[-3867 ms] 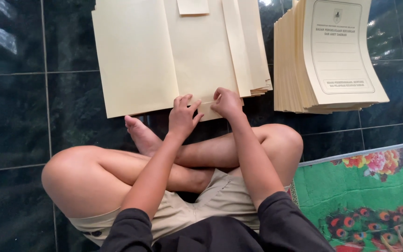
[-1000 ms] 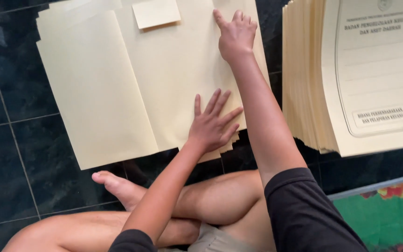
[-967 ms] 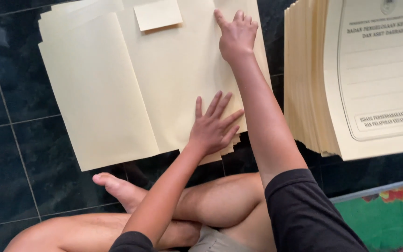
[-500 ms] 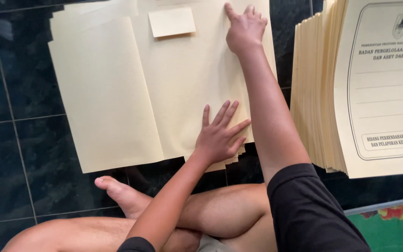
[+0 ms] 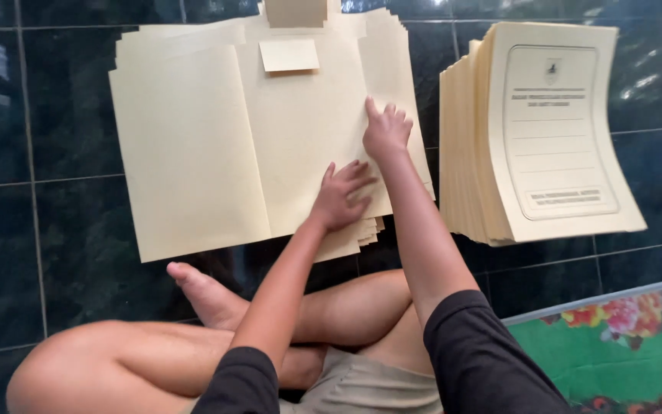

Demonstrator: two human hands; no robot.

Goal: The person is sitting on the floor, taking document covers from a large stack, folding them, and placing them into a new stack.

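While seated cross-legged on dark tile floor [image 5: 63, 153], left hand [image 5: 342, 198] and right hand [image 5: 386, 132] press flat, fingers spread, holding nothing, steadying opened cream folder [image 5: 270, 146]; printed folder stack [image 5: 538, 138] waits alongside.

Dark glossy tiled floor [image 5: 55, 230], pale grout lines, flowered green mat [image 5: 622, 345]

An open cream folder [image 5: 270, 146] lies flat on a like pile, upper centre of the frame, small flap [image 5: 290, 55] near its top.
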